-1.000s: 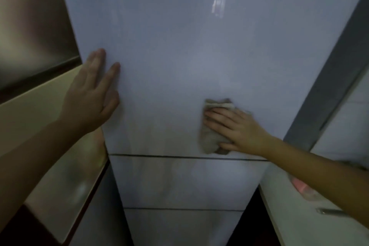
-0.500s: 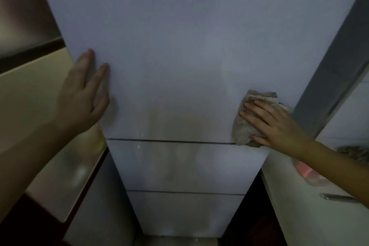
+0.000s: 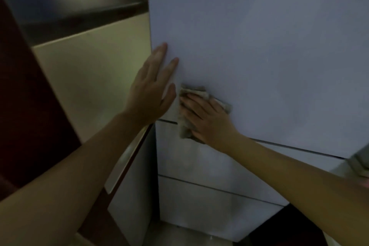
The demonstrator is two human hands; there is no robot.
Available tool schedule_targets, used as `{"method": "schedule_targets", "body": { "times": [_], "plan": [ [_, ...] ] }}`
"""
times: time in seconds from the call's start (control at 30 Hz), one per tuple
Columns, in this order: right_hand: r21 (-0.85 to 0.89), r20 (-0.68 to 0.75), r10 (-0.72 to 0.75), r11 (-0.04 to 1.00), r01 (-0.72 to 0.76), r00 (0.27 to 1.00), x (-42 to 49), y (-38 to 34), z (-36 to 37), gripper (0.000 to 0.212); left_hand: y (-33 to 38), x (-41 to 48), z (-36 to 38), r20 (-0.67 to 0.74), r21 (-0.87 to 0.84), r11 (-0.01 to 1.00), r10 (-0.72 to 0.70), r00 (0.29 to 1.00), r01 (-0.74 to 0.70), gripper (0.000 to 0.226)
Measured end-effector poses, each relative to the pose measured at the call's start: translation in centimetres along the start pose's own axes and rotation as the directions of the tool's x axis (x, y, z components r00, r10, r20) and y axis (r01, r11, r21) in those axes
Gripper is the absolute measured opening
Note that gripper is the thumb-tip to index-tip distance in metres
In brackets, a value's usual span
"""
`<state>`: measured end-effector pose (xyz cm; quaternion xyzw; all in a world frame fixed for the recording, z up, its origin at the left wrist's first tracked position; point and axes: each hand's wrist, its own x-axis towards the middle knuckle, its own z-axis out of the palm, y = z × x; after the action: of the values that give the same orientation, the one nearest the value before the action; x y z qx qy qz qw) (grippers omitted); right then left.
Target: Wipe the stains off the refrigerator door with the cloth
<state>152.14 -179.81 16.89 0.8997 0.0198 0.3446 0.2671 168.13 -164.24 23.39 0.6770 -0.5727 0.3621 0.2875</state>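
Note:
The glossy white refrigerator door [image 3: 259,56] fills the upper right of the view. A crumpled beige cloth [image 3: 184,126] lies against the door's lower left corner, over the seam to the drawer below. My right hand [image 3: 205,120] presses the cloth flat onto the door with straight fingers. My left hand [image 3: 153,88] rests flat on the door's left edge, fingers straight and pointing up, right beside the cloth.
Two white drawer fronts [image 3: 209,166] sit below the door. A cream and steel cabinet [image 3: 89,78] stands close on the left, with a dark red panel [image 3: 24,106] beyond it. A grey cloth-like thing [image 3: 359,162] shows at the right edge.
My right hand has swept the cloth from the door's lower right to its lower left, next to my left hand. The view has turned left.

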Motion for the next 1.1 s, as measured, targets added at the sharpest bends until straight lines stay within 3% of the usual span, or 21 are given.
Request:
{"method": "schedule_targets", "body": {
  "times": [0.13, 0.23, 0.33, 0.53, 0.67, 0.87, 1.1],
  "plan": [
    [-0.018, -0.023, -0.022, 1.000, 0.021, 0.999, 3.3, -2.9, 2.0, 0.053, 0.0, -0.3, 0.4, -0.017, -0.056, 0.998, -0.038, 0.999, 0.037, 0.053],
    [-0.028, -0.018, -0.019, 0.999, 0.019, 1.000, 3.6, -3.4, 2.4, 0.063, 0.3, -0.2, 0.6, -0.022, -0.061, 0.997, -0.054, 0.998, 0.053, 0.052],
    [-0.035, 0.001, -0.069, 0.997, 0.069, 0.998, 2.6, -2.3, 1.8, 0.056, 0.6, -0.4, 0.6, 0.013, -0.059, 0.997, -0.050, 0.999, 0.051, 0.057],
    [0.034, 0.071, -0.088, 0.996, 0.086, 0.994, -4.4, 2.6, -1.3, 0.050, 1.9, -1.2, 0.5, 0.045, -0.026, 0.999, 0.020, 0.999, -0.019, 0.056],
    [-0.039, 0.153, -0.085, 0.995, 0.092, 0.985, -12.0, 7.1, -4.6, 0.051, 2.9, -1.5, 0.6, 0.082, -0.006, 1.000, 0.029, 0.996, -0.028, 0.057],
    [-0.162, 0.199, -0.011, 0.986, 0.044, 0.980, -22.5, 12.9, -9.0, 0.050, 6.1, -1.2, 1.8, 0.107, -0.012, 0.998, 0.060, 0.993, -0.059, 0.056],
    [-0.192, 0.123, 0.217, 0.963, -0.192, 0.968, -28.6, 16.1, -11.3, 0.058, 10.1, -0.5, 3.5, 0.112, -0.026, 1.000, 0.016, 0.994, -0.013, 0.058]
  ]
}}
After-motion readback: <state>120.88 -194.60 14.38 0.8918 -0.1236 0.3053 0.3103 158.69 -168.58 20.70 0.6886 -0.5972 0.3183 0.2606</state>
